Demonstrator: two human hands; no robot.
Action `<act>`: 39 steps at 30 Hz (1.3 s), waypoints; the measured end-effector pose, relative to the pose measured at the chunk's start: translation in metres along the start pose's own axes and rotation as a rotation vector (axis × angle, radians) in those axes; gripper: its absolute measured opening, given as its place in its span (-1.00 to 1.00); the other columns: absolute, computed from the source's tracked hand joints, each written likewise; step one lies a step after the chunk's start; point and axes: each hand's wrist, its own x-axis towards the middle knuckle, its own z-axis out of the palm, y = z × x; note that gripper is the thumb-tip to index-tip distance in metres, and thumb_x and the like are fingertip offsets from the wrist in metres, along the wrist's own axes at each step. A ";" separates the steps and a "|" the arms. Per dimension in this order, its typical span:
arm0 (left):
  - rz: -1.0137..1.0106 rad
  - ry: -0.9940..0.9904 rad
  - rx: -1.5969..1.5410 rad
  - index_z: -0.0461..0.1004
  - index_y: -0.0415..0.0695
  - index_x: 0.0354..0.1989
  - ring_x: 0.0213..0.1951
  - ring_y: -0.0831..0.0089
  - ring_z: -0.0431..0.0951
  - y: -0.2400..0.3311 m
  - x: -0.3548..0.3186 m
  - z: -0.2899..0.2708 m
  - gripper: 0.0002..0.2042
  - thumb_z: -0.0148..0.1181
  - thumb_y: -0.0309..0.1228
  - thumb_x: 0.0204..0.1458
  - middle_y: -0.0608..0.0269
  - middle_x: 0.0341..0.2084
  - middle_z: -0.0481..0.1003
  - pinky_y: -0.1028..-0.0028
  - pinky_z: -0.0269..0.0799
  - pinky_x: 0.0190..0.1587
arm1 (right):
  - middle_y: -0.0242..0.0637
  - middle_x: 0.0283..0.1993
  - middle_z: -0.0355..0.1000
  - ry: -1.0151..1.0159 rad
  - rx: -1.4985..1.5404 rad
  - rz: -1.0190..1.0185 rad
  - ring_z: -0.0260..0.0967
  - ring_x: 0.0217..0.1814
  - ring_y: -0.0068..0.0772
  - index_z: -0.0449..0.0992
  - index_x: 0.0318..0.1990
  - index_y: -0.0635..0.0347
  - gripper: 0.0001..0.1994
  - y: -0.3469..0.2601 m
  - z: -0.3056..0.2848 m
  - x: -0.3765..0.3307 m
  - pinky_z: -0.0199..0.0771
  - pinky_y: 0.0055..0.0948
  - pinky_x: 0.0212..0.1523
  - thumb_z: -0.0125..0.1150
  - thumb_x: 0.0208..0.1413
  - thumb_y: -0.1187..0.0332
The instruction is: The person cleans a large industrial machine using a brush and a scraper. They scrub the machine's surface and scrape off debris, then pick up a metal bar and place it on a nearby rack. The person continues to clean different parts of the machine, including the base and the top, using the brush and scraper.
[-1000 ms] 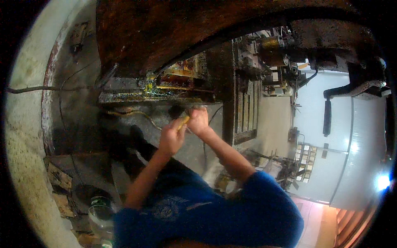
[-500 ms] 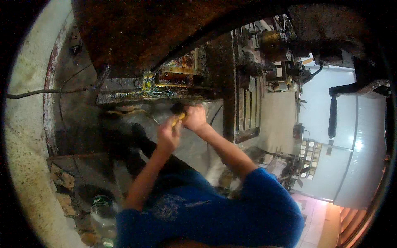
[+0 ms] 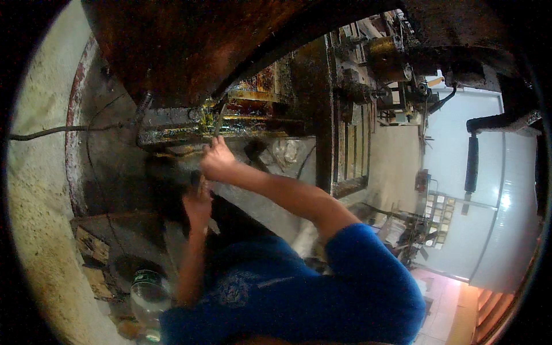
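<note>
My right hand [image 3: 218, 161] reaches across in front of an oily machine bed [image 3: 259, 123]. Its fingers are closed at the lower end of a thin, pale curved tube [image 3: 219, 118], which rises towards the yellow-stained machine parts. Lower and closer to me, my left hand [image 3: 197, 208] is blurred by motion. Its fingers are closed around a short yellowish-brown thing [image 3: 202, 187] with a dark end; its kind cannot be made out.
A large rusty-brown machine panel [image 3: 167, 52] hangs over the work. At the lower left stands a clear plastic bottle [image 3: 148, 296] near the rough wall [image 3: 40, 207]. A black cable [image 3: 52, 132] runs from that wall. More machinery [image 3: 385, 57] stands at right.
My hands, together around a small yellow thing before, have parted. The right moved left and up to the curved tube; the left moved left and down.
</note>
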 end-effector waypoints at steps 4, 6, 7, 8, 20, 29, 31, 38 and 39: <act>0.096 -0.028 -0.062 0.37 -0.32 -0.55 -0.65 0.43 0.35 -0.018 0.022 0.002 -0.77 0.01 -0.38 -0.02 0.12 -0.73 0.33 0.43 0.29 -0.52 | -0.12 -0.33 0.38 -0.041 -0.019 0.068 0.22 -0.14 -0.03 0.53 -0.47 0.13 -0.77 0.003 0.004 0.011 0.04 -0.04 -0.07 0.08 -0.22 0.20; 0.221 -0.039 0.042 0.38 -0.33 -0.52 -0.58 0.35 0.41 -0.032 0.032 0.007 -0.78 0.02 -0.38 -0.03 0.07 -0.67 0.39 0.40 0.31 -0.46 | -0.12 -0.33 0.38 -0.021 -0.021 0.073 0.22 -0.13 -0.02 0.53 -0.46 0.12 -0.76 0.010 0.006 0.008 0.05 -0.05 -0.08 0.09 -0.23 0.19; 0.272 -0.043 0.118 0.39 -0.33 -0.51 -0.55 0.31 0.43 -0.033 0.034 0.012 -0.79 0.02 -0.38 -0.04 0.04 -0.64 0.42 0.38 0.32 -0.43 | -0.12 -0.32 0.38 -0.038 -0.006 0.085 0.22 -0.12 -0.02 0.53 -0.46 0.12 -0.76 0.014 0.007 0.005 0.05 -0.06 -0.08 0.09 -0.23 0.18; 0.322 -0.046 0.194 0.40 -0.32 -0.49 -0.51 0.26 0.46 -0.034 0.036 0.018 -0.79 0.03 -0.38 -0.04 0.01 -0.60 0.44 0.37 0.32 -0.39 | -0.11 -0.32 0.38 -0.055 0.009 0.096 0.22 -0.11 -0.01 0.53 -0.45 0.12 -0.75 0.019 0.009 0.003 0.05 -0.06 -0.08 0.09 -0.23 0.17; 0.113 -0.068 0.179 0.45 -0.33 -0.36 -0.52 0.53 0.39 -0.041 0.044 0.041 -0.80 0.07 -0.42 -0.06 0.07 -0.57 0.49 0.47 0.30 -0.41 | -0.13 -0.34 0.37 -0.087 -0.053 0.164 0.25 -0.17 -0.03 0.52 -0.45 0.04 -0.77 0.035 0.026 -0.004 0.05 -0.01 -0.08 -0.04 -0.13 0.19; 0.079 -0.119 0.156 0.45 -0.33 -0.42 -0.51 0.37 0.46 -0.057 0.034 0.073 -0.82 0.07 -0.43 -0.07 0.03 -0.58 0.47 0.44 0.30 -0.42 | -0.17 -0.31 0.37 -0.105 -0.029 0.275 0.17 -0.10 -0.05 0.52 -0.43 0.06 -0.76 0.051 0.047 -0.029 0.01 -0.08 -0.07 -0.01 -0.17 0.19; 0.086 -0.164 0.214 0.47 -0.25 -0.39 -0.46 0.26 0.49 -0.056 0.037 0.076 -0.80 0.09 -0.37 -0.09 0.02 -0.53 0.48 0.42 0.33 -0.39 | -0.18 -0.31 0.37 -0.137 -0.004 0.320 0.18 -0.11 -0.06 0.52 -0.42 0.05 -0.75 0.057 0.060 -0.031 0.01 -0.09 -0.08 -0.01 -0.17 0.17; 0.049 -0.231 0.142 0.49 -0.20 -0.35 -0.43 0.27 0.51 -0.039 0.039 0.096 -0.80 0.12 -0.36 -0.11 0.05 -0.51 0.49 0.42 0.35 -0.38 | -0.30 -0.31 0.41 -0.117 -0.070 0.435 0.19 -0.09 -0.16 0.53 -0.43 -0.03 -0.72 0.074 0.071 -0.041 0.03 -0.19 -0.10 0.12 -0.29 0.05; 0.055 -0.245 0.118 0.49 -0.21 -0.36 -0.44 0.26 0.51 -0.049 0.041 0.101 -0.81 0.12 -0.37 -0.12 0.05 -0.51 0.49 0.42 0.35 -0.38 | -0.30 -0.31 0.41 -0.120 -0.085 0.445 0.19 -0.09 -0.17 0.53 -0.43 -0.03 -0.72 0.075 0.071 -0.043 0.04 -0.19 -0.11 0.12 -0.29 0.06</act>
